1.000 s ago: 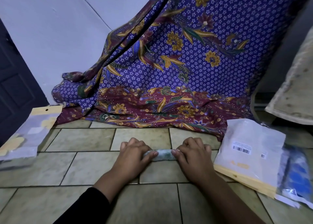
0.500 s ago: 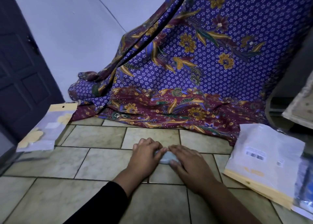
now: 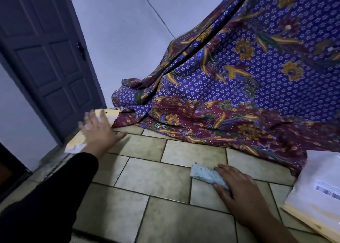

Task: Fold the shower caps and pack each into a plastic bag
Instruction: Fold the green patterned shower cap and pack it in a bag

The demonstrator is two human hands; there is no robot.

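The folded shower cap lies on the tiled floor as a small, pale, flattened roll, in front of the draped patterned cloth and well apart from the door. The right hand rests flat on the end of the cap farthest from the door, its fingers stretched out and lying close together over the roll, pressing it down and not pinching it; the other end pokes out bare. The left hand, in a dark sleeve, hovers open with fingers spread over a flat plastic bag with a yellow card top that lies beside the door, at the edge of the cloth; motion blur makes it impossible to tell whether the hand touches the bag. A thicker stack of bags sits on the far side of the cap from the door. The cap looks thin, very light and soft, and probably springy at its elastic edge, so it will likely unroll once the pressure lifts; keeping it pinned or gripping it across the middle of the roll seems safest. The bag looks slick and limp apart from its stiffer card top, which is the sensible place to grip it, and the film may cling shut and need rubbing open.
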